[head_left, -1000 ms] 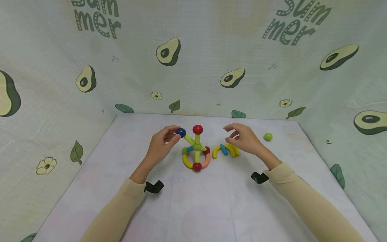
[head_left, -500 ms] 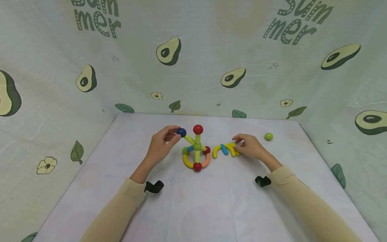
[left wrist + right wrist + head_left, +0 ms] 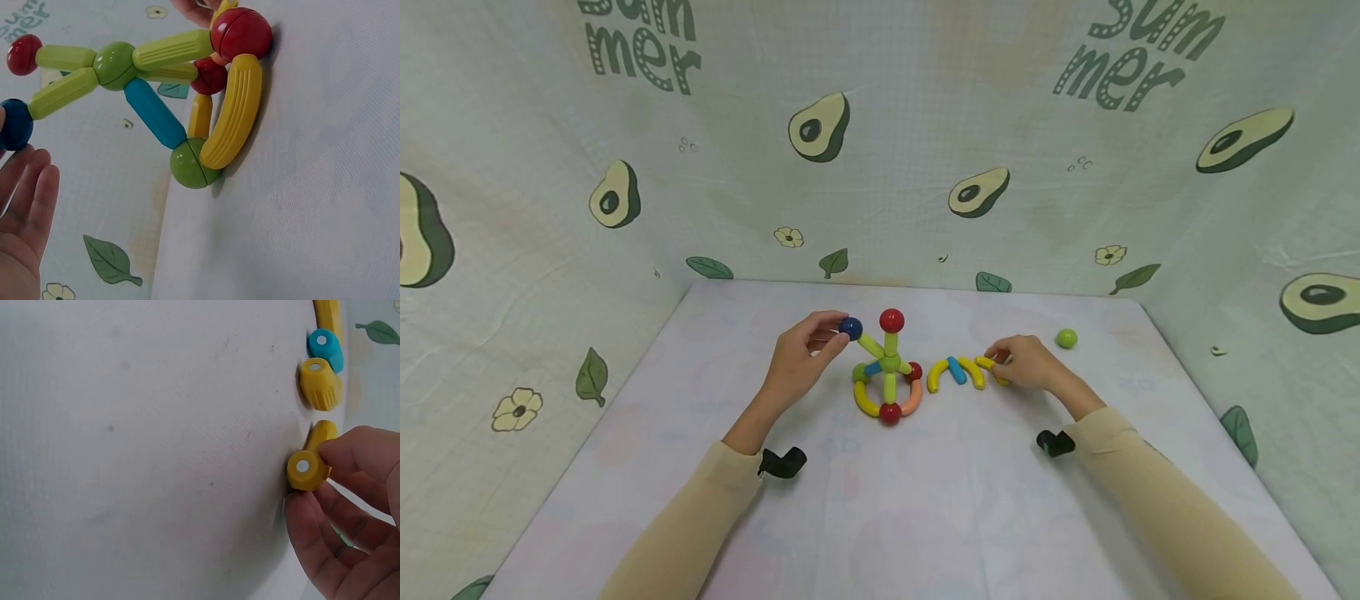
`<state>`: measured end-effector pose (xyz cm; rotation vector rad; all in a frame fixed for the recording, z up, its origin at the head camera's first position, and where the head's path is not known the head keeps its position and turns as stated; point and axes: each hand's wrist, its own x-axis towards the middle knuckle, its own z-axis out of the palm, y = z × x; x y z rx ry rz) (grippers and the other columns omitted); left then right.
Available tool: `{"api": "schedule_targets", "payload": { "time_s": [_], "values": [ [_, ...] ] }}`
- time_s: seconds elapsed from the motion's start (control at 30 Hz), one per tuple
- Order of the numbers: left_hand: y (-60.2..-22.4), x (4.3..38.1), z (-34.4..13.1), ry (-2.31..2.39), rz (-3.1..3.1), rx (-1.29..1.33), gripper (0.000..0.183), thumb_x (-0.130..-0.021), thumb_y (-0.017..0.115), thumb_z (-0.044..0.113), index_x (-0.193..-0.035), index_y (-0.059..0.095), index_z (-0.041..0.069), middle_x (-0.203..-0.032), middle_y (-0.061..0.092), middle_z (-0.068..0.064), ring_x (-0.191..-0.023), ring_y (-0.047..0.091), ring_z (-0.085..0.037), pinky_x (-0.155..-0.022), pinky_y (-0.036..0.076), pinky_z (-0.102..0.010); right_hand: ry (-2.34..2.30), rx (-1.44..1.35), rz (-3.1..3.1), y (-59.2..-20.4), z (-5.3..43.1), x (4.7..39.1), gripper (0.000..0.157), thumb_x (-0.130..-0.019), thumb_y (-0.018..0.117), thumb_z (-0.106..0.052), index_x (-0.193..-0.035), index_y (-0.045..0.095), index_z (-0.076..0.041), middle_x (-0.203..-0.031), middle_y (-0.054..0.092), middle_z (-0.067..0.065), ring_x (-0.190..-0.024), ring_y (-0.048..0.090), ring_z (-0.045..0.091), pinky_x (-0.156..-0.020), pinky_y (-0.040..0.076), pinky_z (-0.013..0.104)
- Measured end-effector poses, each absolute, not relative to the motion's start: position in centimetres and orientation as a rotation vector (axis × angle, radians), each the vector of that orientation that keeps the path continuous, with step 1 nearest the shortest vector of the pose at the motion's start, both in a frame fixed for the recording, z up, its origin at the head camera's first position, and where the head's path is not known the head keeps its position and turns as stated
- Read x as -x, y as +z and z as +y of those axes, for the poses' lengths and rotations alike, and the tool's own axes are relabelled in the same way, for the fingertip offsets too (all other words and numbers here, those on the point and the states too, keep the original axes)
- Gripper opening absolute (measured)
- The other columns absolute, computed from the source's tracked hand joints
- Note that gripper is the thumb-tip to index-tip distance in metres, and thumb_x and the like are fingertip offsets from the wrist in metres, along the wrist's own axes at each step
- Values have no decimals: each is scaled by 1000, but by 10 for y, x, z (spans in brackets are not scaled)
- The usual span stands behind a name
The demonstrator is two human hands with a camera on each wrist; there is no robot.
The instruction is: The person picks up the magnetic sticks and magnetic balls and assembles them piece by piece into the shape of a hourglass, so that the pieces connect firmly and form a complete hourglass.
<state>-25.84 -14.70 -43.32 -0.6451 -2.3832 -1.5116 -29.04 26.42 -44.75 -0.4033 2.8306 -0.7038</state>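
Observation:
My left hand (image 3: 797, 354) holds a dark blue ball (image 3: 851, 328) between thumb and fingertips. That ball caps a slanted green stick (image 3: 871, 346) on a magnetic stick-and-ball structure, which stands on the table with a green hub ball (image 3: 115, 65), a red ball (image 3: 891, 320) on top and a ring of curved sticks at its base. To the right, my right hand (image 3: 1032, 363) pinches a yellow curved magnetic stick (image 3: 304, 472) by thumb and fingers, low at the tabletop. Fingers hide part of that stick in the head view.
Between structure and right hand lie a yellow curved stick (image 3: 934, 377), a short blue stick (image 3: 957, 371) and another yellow curved stick (image 3: 973, 374). A loose green ball (image 3: 1067, 338) sits farther right. Printed cloth (image 3: 895, 242) rises behind the table.
My right hand has come down and right onto the yellow curved sticks, gripped the rightmost one and shifted it away from its neighbour. The left hand has stayed on the blue ball.

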Motion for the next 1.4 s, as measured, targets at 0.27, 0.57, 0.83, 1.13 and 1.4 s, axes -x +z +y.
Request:
{"api": "schedule_targets", "payload": {
  "time_s": [0.27,0.57,0.83,1.13,1.4],
  "values": [
    [-432,259,-145,-1512,-2390,648,38,-104,72,28,-139,66,16,-128,72,-3,-109,70,-18,-95,58,-22,-702,424,2823,-442,269,289,30,-97,73,-11,-125,74,2,-103,72,12,-85,61,22,-71,53,31],
    [-432,259,-147,-1506,-2387,656,37,-105,71,29,-139,65,16,-129,72,-3,-110,70,-18,-96,57,-19,-870,460,2857,-418,253,287,30,-98,74,-14,-127,74,-5,-114,72,12,-95,67,25,-79,59,35],
    [-433,261,-147,-1503,-2382,663,37,-104,71,28,-139,66,16,-128,72,-2,-109,70,-16,-95,57,-19,-1089,532,2840,-376,210,284,33,-101,74,-21,-131,70,-10,-117,74,10,-99,72,25,-87,63,43],
    [-432,260,-147,-1508,-2377,664,36,-104,71,27,-138,66,15,-128,72,-2,-108,70,-16,-95,57,-18,-1320,617,2808,-343,166,288,37,-101,74,-22,-135,66,-12,-117,73,9,-93,77,21,-81,63,39],
    [-430,259,-146,-1492,-2382,664,37,-104,72,26,-139,66,15,-128,72,-3,-108,70,-18,-95,57,-19,-1434,637,2819,-329,138,290,39,-101,74,-22,-138,65,-13,-115,73,8,-89,77,20,-81,64,40]
  ]
}}
